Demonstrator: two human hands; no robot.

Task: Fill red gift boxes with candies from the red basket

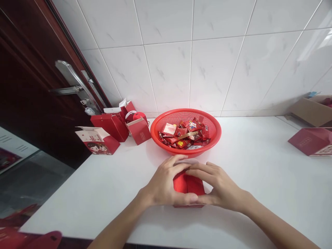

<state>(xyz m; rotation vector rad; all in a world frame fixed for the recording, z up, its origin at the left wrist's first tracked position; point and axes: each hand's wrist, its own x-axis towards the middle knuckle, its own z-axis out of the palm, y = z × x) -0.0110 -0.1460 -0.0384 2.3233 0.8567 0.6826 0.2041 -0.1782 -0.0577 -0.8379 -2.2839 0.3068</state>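
A small red paper gift box (188,185) stands on the white table in front of me, its red inside visible from above. My left hand (168,183) curls around its left side, thumb along the near edge and fingers at the far edge. From the right, my right hand (218,185) grips it the same way, with the thumbs meeting at the near side. A pale flap shows at the box's far edge under the fingertips. Just beyond is a red plastic basket (186,152) holding many wrapped sweets (185,133).
Several red gift boxes (110,126) stand at the back left, one printed with cartoon figures (98,141). At right are another red box (308,141) and a brown cardboard box (310,110). A dark door (33,69) is on the left; a tiled wall (166,69) rises behind.
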